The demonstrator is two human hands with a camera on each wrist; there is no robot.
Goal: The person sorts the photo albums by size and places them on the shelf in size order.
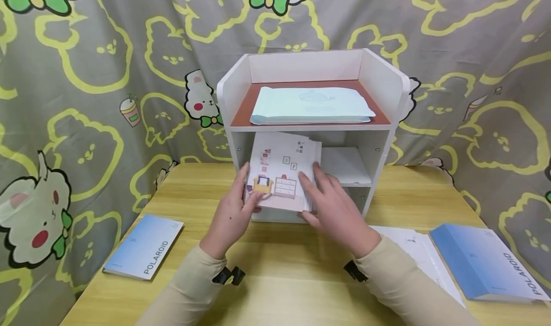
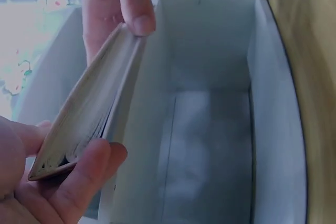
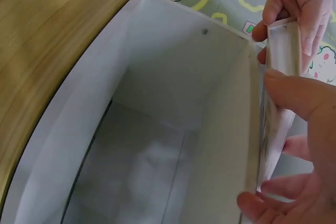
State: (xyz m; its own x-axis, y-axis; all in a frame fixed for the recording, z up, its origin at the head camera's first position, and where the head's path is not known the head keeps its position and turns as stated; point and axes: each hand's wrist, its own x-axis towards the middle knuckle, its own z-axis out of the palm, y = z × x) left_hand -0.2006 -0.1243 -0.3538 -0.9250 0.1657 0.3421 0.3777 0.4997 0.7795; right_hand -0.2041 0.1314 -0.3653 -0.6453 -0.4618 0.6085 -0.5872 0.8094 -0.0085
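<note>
My two hands hold a white book [image 1: 280, 161] tilted in front of the shelf unit's middle opening. Its cover shows a yellow armchair, a chest of drawers and small pictures, and white layers stick out along its right side. The left hand [image 1: 230, 211] grips the left side, thumb on the cover. At the right side, the right hand [image 1: 337, 211] grips the lower corner, fingers over the edge. In the left wrist view the page edges of the book [image 2: 100, 98] show between both hands. Seen from the right wrist, the book [image 3: 283, 51] stands edge-on beside a shelf board.
A small white shelf unit [image 1: 376, 146] with a brown top board stands at the back; a pale whale-print packet [image 1: 314, 106] lies on top. One blue POLAROID album [image 1: 144, 247] lies at left, another blue POLAROID album [image 1: 486, 264] at right beside white booklets [image 1: 424, 259]. A patterned curtain hangs behind.
</note>
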